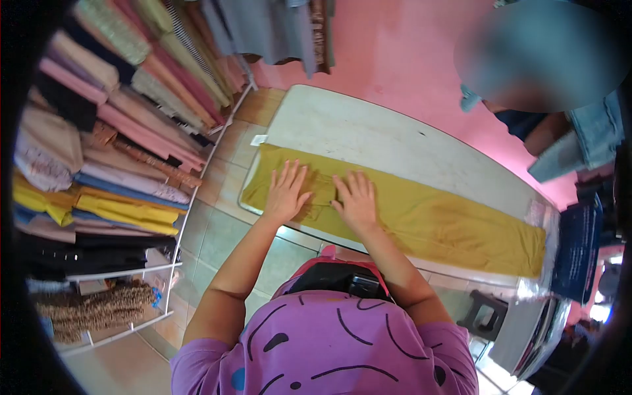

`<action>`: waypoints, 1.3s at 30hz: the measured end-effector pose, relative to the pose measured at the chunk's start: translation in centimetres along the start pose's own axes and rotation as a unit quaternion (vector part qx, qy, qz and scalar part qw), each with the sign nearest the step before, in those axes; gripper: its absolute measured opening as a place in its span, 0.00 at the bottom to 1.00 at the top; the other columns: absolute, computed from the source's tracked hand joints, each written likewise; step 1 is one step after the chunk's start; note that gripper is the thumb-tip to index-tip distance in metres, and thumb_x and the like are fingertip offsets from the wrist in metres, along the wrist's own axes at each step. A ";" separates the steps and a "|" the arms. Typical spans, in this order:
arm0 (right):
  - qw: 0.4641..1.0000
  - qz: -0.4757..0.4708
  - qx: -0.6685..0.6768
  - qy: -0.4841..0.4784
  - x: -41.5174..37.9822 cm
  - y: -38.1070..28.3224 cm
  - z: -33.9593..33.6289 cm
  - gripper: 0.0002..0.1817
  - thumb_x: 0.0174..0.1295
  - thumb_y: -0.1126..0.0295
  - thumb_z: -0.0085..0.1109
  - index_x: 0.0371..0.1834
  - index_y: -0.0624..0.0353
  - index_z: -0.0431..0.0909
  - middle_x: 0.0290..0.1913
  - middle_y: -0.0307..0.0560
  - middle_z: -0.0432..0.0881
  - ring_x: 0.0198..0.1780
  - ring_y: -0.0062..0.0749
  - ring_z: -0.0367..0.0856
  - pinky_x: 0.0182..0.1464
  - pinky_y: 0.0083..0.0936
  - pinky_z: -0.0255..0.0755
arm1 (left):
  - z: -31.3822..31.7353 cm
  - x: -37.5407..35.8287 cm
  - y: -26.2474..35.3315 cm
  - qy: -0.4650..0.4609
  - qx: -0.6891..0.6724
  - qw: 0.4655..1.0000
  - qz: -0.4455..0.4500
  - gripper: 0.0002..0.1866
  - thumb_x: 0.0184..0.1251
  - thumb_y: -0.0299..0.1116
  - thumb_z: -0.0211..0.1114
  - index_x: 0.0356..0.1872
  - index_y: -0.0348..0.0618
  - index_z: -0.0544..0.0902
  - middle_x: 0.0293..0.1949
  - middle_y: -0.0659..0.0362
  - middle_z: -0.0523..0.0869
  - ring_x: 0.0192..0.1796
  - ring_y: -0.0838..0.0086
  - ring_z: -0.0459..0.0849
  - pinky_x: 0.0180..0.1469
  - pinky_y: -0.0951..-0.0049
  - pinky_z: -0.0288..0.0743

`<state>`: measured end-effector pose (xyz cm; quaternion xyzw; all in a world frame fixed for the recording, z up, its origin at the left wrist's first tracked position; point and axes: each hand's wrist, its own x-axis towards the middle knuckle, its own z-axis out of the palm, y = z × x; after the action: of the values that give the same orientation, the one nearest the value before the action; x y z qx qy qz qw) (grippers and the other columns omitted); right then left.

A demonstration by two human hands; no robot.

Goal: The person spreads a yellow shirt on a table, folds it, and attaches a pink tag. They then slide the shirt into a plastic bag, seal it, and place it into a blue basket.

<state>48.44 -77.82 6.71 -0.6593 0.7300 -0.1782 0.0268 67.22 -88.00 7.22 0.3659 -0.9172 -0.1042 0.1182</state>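
A long mustard-yellow piece of folded cloth (447, 220) lies lengthwise along the near side of a white table (349, 122). Its kind of garment I cannot make out. My left hand (286, 192) rests flat on the cloth near its left end, fingers spread. A short way to the right, my right hand (356, 201) also lies flat on it with the fingers apart. Some creases show in the fabric between and below the hands. A small white tag (259, 140) sticks out at the cloth's upper left corner.
On the left stands a white rack (209, 158) full of hanging clothes (125, 125). More garments (263, 33) hang at the back against a pink wall (395, 52). Jeans (586, 135) hang at right. Clear plastic (536, 283) and a dark blue package (579, 250) sit by the table's right end.
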 end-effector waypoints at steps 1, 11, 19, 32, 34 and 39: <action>1.000 0.020 -0.011 0.004 -0.6 0.9 0.6 0.35 0.52 0.58 0.62 0.65 0.42 0.61 0.66 0.51 0.59 0.68 0.47 0.53 0.66 0.46 0.50 | 1.1 -0.2 -0.2 -0.003 -0.010 1.000 0.021 0.35 0.60 0.45 0.58 0.67 0.47 0.58 0.70 0.52 0.52 0.72 0.56 0.47 0.68 0.45 0.43; 0.949 0.263 -0.038 0.172 -10.8 15.7 -6.1 0.30 0.56 0.56 0.59 0.63 0.47 0.65 0.68 0.54 0.57 0.70 0.52 0.49 0.66 0.54 0.45 | 1.8 0.1 4.2 -0.022 0.043 0.999 0.012 0.41 0.57 0.47 0.60 0.69 0.44 0.53 0.71 0.46 0.45 0.73 0.53 0.40 0.66 0.38 0.30; 0.844 0.479 -0.124 0.206 -23.3 23.2 -8.7 0.26 0.57 0.57 0.58 0.59 0.49 0.69 0.66 0.54 0.60 0.69 0.53 0.52 0.64 0.54 0.48 | 4.9 -0.2 8.5 -0.159 0.053 0.974 0.149 0.41 0.55 0.45 0.62 0.68 0.43 0.55 0.71 0.46 0.47 0.73 0.54 0.43 0.66 0.36 0.29; 0.704 0.608 -0.033 0.366 -43.5 39.0 -20.5 0.18 0.55 0.67 0.59 0.48 0.62 0.76 0.46 0.56 0.79 0.52 0.48 0.76 0.54 0.34 0.67 | 8.8 -0.7 22.1 -0.089 -0.006 0.989 0.117 0.38 0.56 0.40 0.60 0.67 0.39 0.56 0.70 0.42 0.45 0.73 0.49 0.42 0.67 0.41 0.30; 0.710 0.579 -0.026 0.400 -44.8 41.7 -21.9 0.19 0.55 0.67 0.59 0.49 0.63 0.75 0.46 0.58 0.80 0.50 0.50 0.77 0.52 0.35 0.69 | 9.6 -0.9 25.1 -0.115 -0.017 0.986 0.116 0.37 0.58 0.41 0.59 0.67 0.39 0.56 0.70 0.42 0.46 0.72 0.48 0.41 0.67 0.41 0.31; 0.718 0.595 -0.025 0.361 -46.5 48.6 -24.2 0.21 0.55 0.65 0.59 0.50 0.64 0.74 0.46 0.59 0.80 0.51 0.49 0.77 0.53 0.35 0.69 | 12.1 -1.9 29.5 -0.120 0.002 0.984 0.130 0.35 0.58 0.44 0.58 0.67 0.44 0.59 0.70 0.43 0.47 0.72 0.50 0.43 0.67 0.40 0.32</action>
<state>1.51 -23.94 5.91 0.0245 0.9302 -0.3316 -0.1554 45.98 -64.45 3.65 0.2284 -0.9648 -0.1289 0.0190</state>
